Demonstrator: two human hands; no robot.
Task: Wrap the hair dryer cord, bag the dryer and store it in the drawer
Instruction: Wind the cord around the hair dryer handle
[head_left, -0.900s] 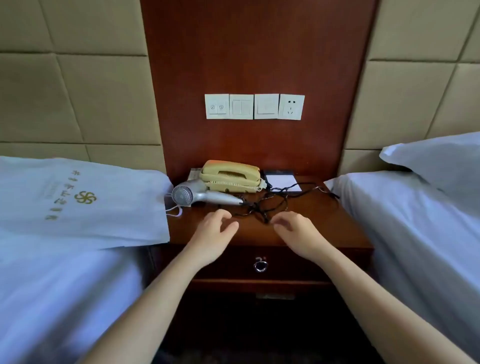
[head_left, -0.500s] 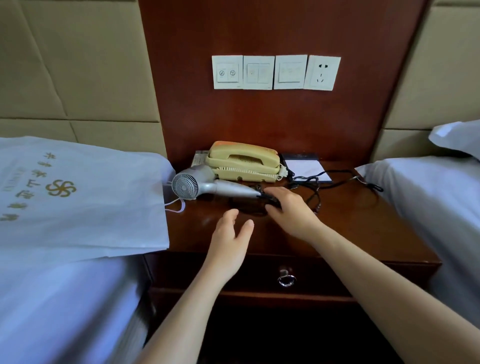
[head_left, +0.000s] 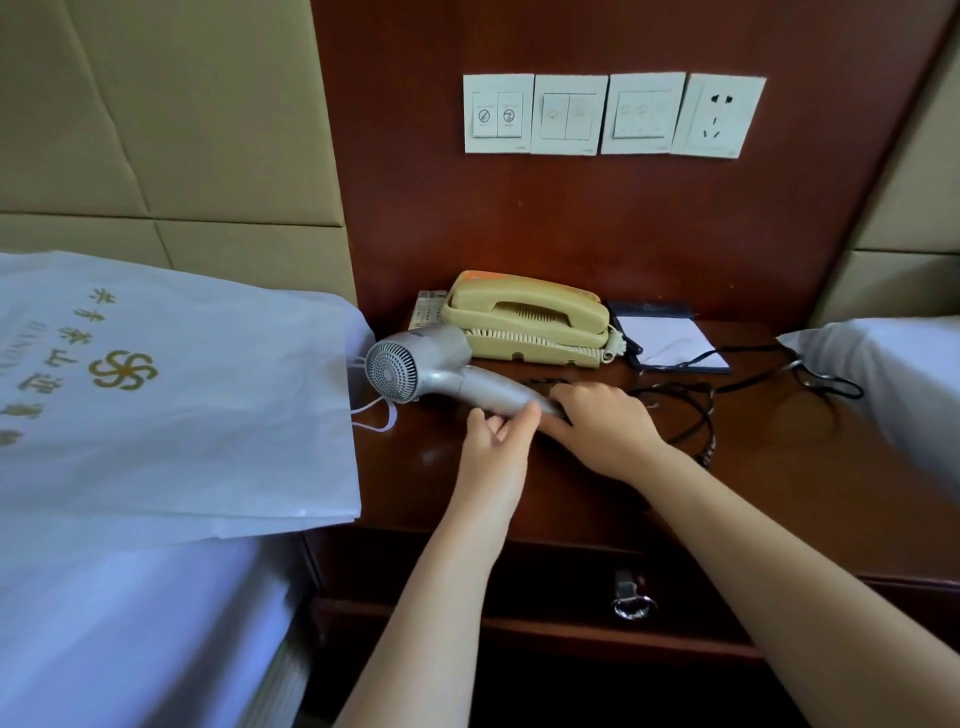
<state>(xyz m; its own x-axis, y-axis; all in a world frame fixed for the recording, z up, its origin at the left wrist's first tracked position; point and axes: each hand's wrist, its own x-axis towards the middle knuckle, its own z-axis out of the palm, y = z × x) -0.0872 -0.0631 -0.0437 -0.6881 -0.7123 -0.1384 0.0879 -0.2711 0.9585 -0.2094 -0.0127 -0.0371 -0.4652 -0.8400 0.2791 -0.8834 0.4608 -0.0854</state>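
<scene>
Two hands at silver hair dryer (head_left: 415, 364), lying on tabletop (head_left: 415, 467) near telephone (head_left: 524, 317) | left hand (head_left: 493, 447) fingers pinch handle; right hand (head_left: 608, 426) covers handle end, grip hidden | likely light, rigid, smooth: hold handle | black cord (head_left: 696, 410) limp, loose at right

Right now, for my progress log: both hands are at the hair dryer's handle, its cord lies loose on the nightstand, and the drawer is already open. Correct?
No: the drawer is shut, as the head view shows. The left hand and right hand are at the hair dryer's handle, and the cord lies loose on the nightstand.
</scene>
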